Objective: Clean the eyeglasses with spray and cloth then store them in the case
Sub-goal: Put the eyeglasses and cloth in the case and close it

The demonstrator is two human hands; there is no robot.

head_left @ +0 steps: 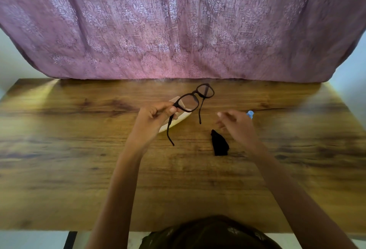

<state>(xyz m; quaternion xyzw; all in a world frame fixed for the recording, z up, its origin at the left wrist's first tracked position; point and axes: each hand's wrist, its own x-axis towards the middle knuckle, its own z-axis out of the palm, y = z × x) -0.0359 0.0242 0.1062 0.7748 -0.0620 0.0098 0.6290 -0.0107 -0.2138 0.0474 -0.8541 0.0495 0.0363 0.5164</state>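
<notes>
My left hand (156,116) pinches the left hinge of dark-framed eyeglasses (195,97), holding them above the table with both temples unfolded and hanging down. Under them lies a cream-coloured case (181,119), partly hidden by my hand. My right hand (236,125) hovers to the right, blurred, fingers loosely apart and holding nothing. Just behind it shows the blue cap of the spray bottle (250,114), the rest of which is hidden. A small black cloth (219,143) lies crumpled on the table below my right hand.
The wooden table (79,159) stretches wide to both sides and towards me. A mauve patterned curtain (178,26) hangs along its far edge. A black table leg (70,239) shows at the near left.
</notes>
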